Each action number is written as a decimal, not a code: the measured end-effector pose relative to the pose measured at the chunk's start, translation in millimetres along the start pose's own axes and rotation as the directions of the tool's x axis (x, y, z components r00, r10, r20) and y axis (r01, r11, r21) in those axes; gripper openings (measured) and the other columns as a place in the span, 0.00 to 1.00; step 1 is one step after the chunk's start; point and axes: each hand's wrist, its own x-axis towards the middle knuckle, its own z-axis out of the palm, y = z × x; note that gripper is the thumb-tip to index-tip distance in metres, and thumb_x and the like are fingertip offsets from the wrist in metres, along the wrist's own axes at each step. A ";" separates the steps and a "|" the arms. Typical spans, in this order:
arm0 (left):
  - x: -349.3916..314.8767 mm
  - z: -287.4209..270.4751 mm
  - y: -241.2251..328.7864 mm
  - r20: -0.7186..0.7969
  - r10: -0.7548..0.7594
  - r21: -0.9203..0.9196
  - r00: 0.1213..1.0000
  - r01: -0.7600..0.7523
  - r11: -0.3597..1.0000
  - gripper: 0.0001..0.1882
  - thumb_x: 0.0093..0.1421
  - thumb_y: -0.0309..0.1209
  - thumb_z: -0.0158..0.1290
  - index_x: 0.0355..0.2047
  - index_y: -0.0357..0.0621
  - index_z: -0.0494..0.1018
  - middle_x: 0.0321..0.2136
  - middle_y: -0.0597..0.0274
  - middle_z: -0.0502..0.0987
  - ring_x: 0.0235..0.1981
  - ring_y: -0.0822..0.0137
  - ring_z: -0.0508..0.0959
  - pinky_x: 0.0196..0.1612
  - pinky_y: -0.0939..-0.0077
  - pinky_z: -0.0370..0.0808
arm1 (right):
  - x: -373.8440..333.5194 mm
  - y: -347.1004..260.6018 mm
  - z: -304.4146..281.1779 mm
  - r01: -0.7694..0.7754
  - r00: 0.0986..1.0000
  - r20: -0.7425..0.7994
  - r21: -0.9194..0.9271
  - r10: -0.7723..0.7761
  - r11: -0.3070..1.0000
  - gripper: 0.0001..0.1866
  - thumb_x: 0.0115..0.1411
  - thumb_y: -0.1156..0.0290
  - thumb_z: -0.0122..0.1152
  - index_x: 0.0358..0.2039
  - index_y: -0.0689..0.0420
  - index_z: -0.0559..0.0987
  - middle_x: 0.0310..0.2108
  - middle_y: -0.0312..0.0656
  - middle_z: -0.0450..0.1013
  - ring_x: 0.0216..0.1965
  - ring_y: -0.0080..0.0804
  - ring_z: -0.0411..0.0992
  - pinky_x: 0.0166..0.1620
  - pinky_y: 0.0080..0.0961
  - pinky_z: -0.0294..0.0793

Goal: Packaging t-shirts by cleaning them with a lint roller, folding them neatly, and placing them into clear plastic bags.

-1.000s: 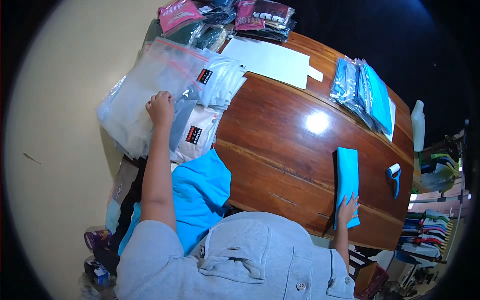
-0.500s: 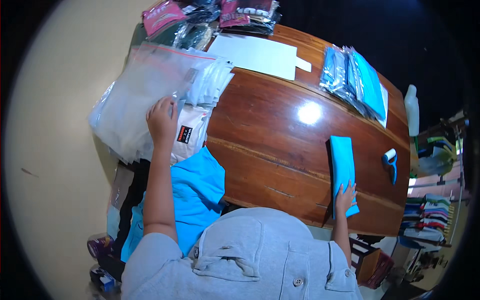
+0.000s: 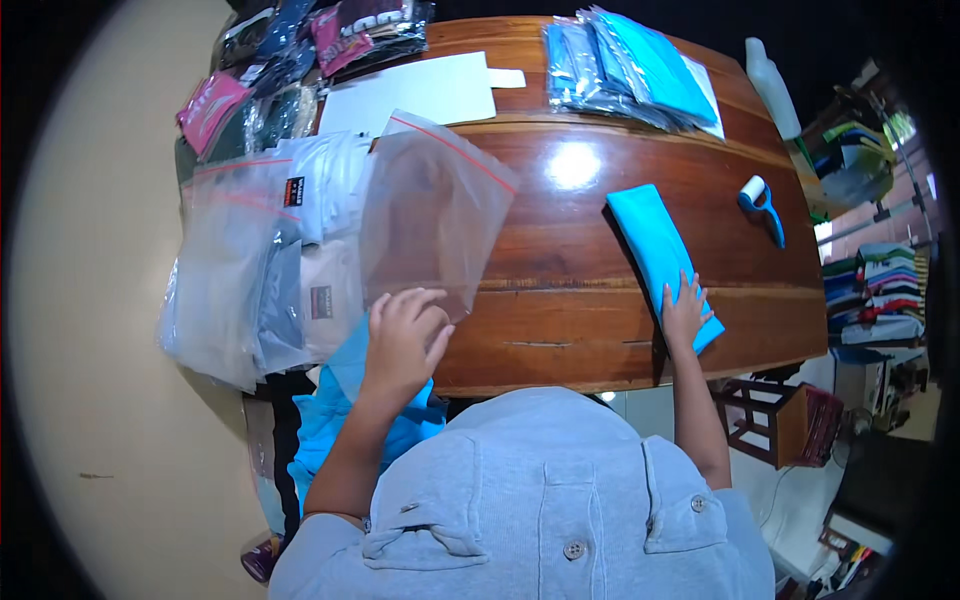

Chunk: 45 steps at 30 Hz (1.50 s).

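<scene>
My left hand (image 3: 405, 338) is closed on the lower end of a clear plastic zip bag (image 3: 425, 215) with a red line along its top edge. The bag is raised over the left part of the table, apart from the stack of similar bags (image 3: 215, 270). On the right, a folded bright-blue garment (image 3: 645, 230) lies as a long narrow strip, slanting on the wood. My right hand (image 3: 685, 312) rests on its near end, fingers spread. Loose blue cloth (image 3: 325, 425) hangs below my left forearm.
The wooden table (image 3: 545, 250) bears bagged blue garments (image 3: 640, 75) at the back and a white board (image 3: 410, 98). A blue-handled lint roller (image 3: 765, 208) lies at the right. Bagged dark and pink clothes (image 3: 215, 108) fill the far left corner. A wooden stool (image 3: 775, 425) stands below right.
My left hand has lifted a clear bag off the stack and carried it right. The folded blue garment now slants more, with my right hand still on it. The whole view has shifted.
</scene>
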 end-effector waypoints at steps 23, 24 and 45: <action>38.7 213.7 41.1 0.286 -0.056 0.104 0.957 0.027 0.994 0.30 0.66 0.51 0.47 0.66 0.58 0.63 0.70 0.54 0.54 0.71 0.41 0.50 0.66 0.28 0.45 | 14.7 30.5 -1.0 0.175 0.983 -0.053 0.036 -0.173 0.984 0.30 0.67 0.45 0.48 0.66 0.41 0.66 0.71 0.43 0.54 0.71 0.57 0.48 0.66 0.74 0.38; 36.6 216.2 46.2 0.302 0.006 0.089 0.953 -0.034 0.995 0.30 0.66 0.51 0.47 0.66 0.58 0.63 0.70 0.55 0.54 0.71 0.41 0.50 0.66 0.27 0.44 | 21.2 40.3 -3.5 0.225 0.973 -0.058 0.025 -0.224 0.974 0.30 0.67 0.45 0.48 0.66 0.41 0.66 0.71 0.43 0.54 0.71 0.57 0.48 0.66 0.74 0.38; 95.1 275.3 161.0 -0.090 -0.378 0.161 0.921 0.388 0.907 0.14 0.56 0.40 0.60 0.34 0.45 0.72 0.36 0.58 0.73 0.40 0.53 0.73 0.40 0.55 0.71 | 178.7 86.3 -76.3 0.495 0.708 0.435 0.257 -0.556 0.830 0.31 0.52 0.46 0.70 0.44 0.60 0.77 0.44 0.50 0.78 0.47 0.47 0.76 0.53 0.45 0.70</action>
